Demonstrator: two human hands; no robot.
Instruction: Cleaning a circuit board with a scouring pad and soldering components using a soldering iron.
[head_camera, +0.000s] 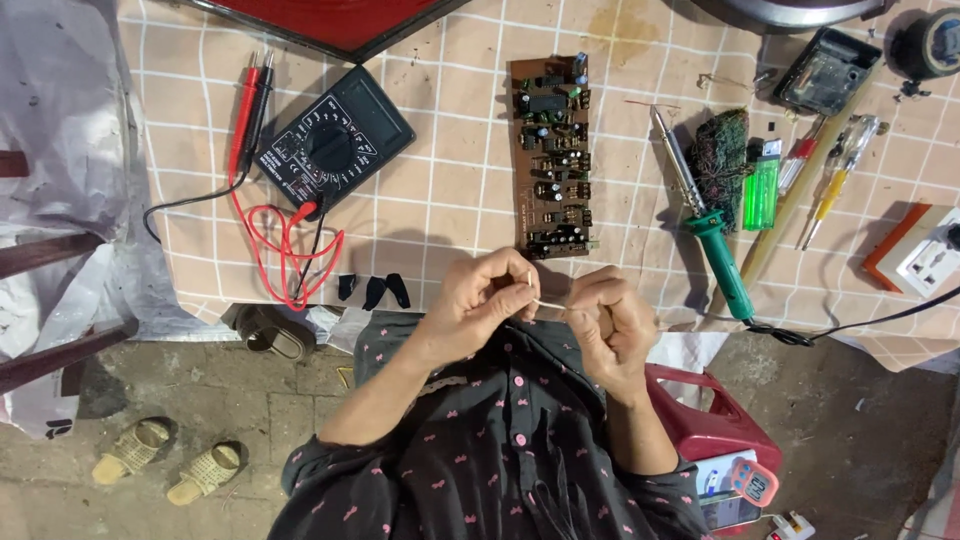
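My left hand (478, 297) and my right hand (606, 322) meet just above my lap, at the table's near edge. Between them they pinch a thin pale wire (547, 303); its end sticks up from my left fingertips. Both hands are closed around it. Straight ahead on the checked tablecloth (440, 190) lies a long brown circuit board (552, 155) packed with components. A green-handled soldering iron (708, 232) lies to the right of the board.
A black multimeter (333, 145) with red and black leads lies at the left. At the right lie a green lighter (762, 185), a wire scrub pad (720, 150), screwdrivers (840, 170), a black box (828, 70) and a power strip (925, 250). A red stool (715, 425) and sandals (170, 460) are below.
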